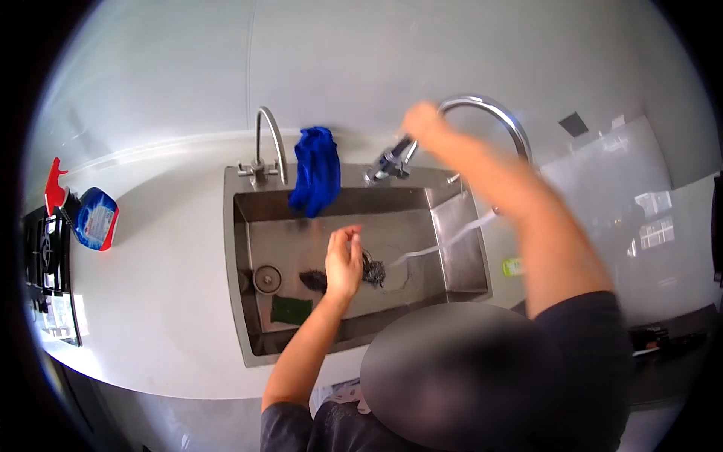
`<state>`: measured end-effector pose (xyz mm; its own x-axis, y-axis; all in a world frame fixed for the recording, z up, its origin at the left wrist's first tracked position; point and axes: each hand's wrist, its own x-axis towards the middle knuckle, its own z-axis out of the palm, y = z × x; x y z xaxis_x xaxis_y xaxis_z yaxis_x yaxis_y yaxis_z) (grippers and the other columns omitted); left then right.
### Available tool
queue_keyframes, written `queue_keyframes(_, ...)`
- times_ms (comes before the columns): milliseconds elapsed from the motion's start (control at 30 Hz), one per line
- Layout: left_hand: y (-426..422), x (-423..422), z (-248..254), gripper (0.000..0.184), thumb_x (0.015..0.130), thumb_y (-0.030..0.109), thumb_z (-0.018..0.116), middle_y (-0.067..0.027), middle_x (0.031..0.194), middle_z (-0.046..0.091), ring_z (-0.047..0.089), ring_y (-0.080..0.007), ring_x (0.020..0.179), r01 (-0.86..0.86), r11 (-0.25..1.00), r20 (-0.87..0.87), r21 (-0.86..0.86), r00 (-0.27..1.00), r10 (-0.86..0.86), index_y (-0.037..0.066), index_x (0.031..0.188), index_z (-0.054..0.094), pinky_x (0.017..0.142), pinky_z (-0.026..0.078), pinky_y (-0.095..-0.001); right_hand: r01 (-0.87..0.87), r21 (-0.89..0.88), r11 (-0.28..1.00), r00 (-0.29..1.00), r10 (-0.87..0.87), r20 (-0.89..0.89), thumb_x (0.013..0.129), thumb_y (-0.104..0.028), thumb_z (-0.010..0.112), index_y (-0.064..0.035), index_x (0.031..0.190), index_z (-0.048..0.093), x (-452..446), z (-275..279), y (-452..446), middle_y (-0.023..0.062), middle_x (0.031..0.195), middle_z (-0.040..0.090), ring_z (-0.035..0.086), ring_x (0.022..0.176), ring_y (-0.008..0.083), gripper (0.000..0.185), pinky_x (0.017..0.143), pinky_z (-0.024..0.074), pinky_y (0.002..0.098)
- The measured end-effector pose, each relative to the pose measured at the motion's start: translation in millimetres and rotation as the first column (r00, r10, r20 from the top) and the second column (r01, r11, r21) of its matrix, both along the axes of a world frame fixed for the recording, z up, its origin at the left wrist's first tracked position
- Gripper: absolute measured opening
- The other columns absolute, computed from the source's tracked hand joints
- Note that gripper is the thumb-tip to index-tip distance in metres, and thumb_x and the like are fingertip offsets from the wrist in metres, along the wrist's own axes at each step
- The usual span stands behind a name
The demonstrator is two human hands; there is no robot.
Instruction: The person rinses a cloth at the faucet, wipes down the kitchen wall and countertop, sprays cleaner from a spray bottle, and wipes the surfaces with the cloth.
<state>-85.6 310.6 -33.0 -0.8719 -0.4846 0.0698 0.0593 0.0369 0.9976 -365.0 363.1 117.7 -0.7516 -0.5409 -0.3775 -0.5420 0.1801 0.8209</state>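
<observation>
My right hand (423, 126), blurred by motion, is closed around the spray head (388, 163) of the tall curved faucet (482, 101), above the sink's back edge. Over the sink basin (399, 226) hovers my left hand (345, 260), holding nothing I can see, its fingers loosely extended upward. Dark, tangled scourer-like clumps (374, 273) lie on the basin floor beside and partly behind that hand. A green scouring pad (291, 309) rests at the basin's front left, near a round metal strainer (267, 279). A whitish streak, perhaps water, crosses the basin's right side.
A blue cloth (316, 169) drapes over the sink's back rim, beside a smaller steel tap (260, 162). On the left counter are a blue bottle with a red trigger (96, 218) and a black stove (49, 256). A yellow-green item (512, 267) lies right of the sink.
</observation>
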Motion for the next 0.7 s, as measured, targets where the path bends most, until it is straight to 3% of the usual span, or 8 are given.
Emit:
queue_keyframes(67,0.8,-3.2,8.4,0.019,0.094,0.016,0.046,-0.0119,0.096,0.056,0.055,-0.0231,0.088,0.044,0.995,0.04,0.088,0.998,-0.047,0.003,0.102,0.057,0.081,0.043,-0.0323,0.189,-0.296,0.936,0.981,-0.167,0.098,0.075,-0.015,0.061,-0.0094,0.084,0.069,14.7,87.7,8.8,0.0092,0.084,0.068,0.066,0.077,0.0225,0.014,0.065,0.0517,0.0376)
queue_keyframes(167,14.4,-18.1,20.0,0.02,0.095,0.017,0.045,-0.01,0.097,0.056,0.053,-0.0198,0.089,0.077,0.987,-0.025,0.142,0.997,-0.075,0.003,0.103,0.056,0.082,0.042,-0.0295,0.244,-0.232,0.942,0.962,-0.205,0.179,0.076,-0.019,0.065,-0.0042,0.082,0.066,16.7,139.7,60.1,0.0098,0.075,0.065,0.064,0.07,0.0213,0.016,0.052,0.0476,0.0377)
queue_keyframes(233,30.8,-26.8,28.5,0.02,0.095,0.017,0.044,-0.0084,0.097,0.056,0.052,-0.0175,0.09,0.106,0.978,-0.078,0.182,0.993,-0.094,0.003,0.103,0.056,0.084,0.041,-0.0278,0.685,-0.716,0.134,0.72,-0.27,0.639,0.077,-0.023,0.067,-0.0029,0.07,0.056,54.6,146.2,91.6,0.0062,0.057,0.052,0.052,0.049,0.0173,0.023,0.044,0.0403,0.0346)
queue_keyframes(367,73.6,-37.5,55.0,0.024,0.097,0.024,0.043,-0.0005,0.1,0.057,0.049,-0.0095,0.092,0.268,0.832,-0.121,0.486,0.963,-0.239,0.007,0.106,0.057,0.082,0.039,-0.026,0.502,-0.589,-0.633,0.766,0.009,0.643,0.079,-0.028,0.069,-0.008,0.071,0.051,145.5,97.0,136.4,-0.0015,0.055,0.046,0.041,0.046,0.007,0.028,0.041,0.0319,0.0253)
queue_keyframes(433,99.3,-46.8,64.0,0.031,0.097,0.028,0.041,-0.0027,0.107,0.056,0.05,-0.0124,0.1,0.299,0.755,-0.102,0.584,0.949,-0.297,0.006,0.113,0.055,0.088,0.038,-0.0277,0.34,-0.531,-0.776,0.882,0.068,0.466,0.079,-0.028,0.07,-0.0088,0.07,0.053,159.8,50.6,145.1,-0.0012,0.056,0.049,0.044,0.048,0.0072,0.027,0.044,0.0325,0.024)
queue_keyframes(567,148.2,-68.4,63.7,0.044,0.099,0.035,0.032,-0.0107,0.118,0.054,0.048,-0.0201,0.114,0.246,0.45,-0.128,0.858,0.953,-0.276,0.002,0.121,0.05,0.097,0.037,-0.0312,0.339,-0.111,-0.934,0.79,0.218,0.574,0.08,-0.03,0.069,-0.0058,0.07,0.055,187.7,-27.5,146.8,0.0019,0.06,0.056,0.054,0.055,0.0125,0.03,0.054,0.0451,0.0276)
queue_keyframes(600,153.8,-76.3,60.8,0.049,0.099,0.038,0.03,-0.0123,0.122,0.052,0.046,-0.022,0.118,0.29,0.3,-0.216,0.909,0.942,-0.256,0.001,0.124,0.047,0.099,0.036,-0.033,0.37,0.109,-0.922,0.763,0.369,0.531,0.08,-0.031,0.068,-0.005,0.073,0.055,188.1,-44.3,146.4,0.0044,0.066,0.057,0.057,0.061,0.0144,0.03,0.059,0.0472,0.028)
queue_keyframes(700,163.0,-85.0,61.7,0.051,0.098,0.04,0.03,-0.0128,0.123,0.05,0.047,-0.0225,0.117,0.102,0.357,-0.064,0.928,0.991,-0.118,-0.002,0.125,0.045,0.101,0.036,-0.0349,0.269,0.776,-0.57,0.687,0.679,0.26,0.09,-0.028,0.056,-0.0018,0.087,0.053,173.1,-74.8,166.5,0.0113,0.085,0.059,0.059,0.081,0.0215,0.027,0.078,0.0509,0.0322)
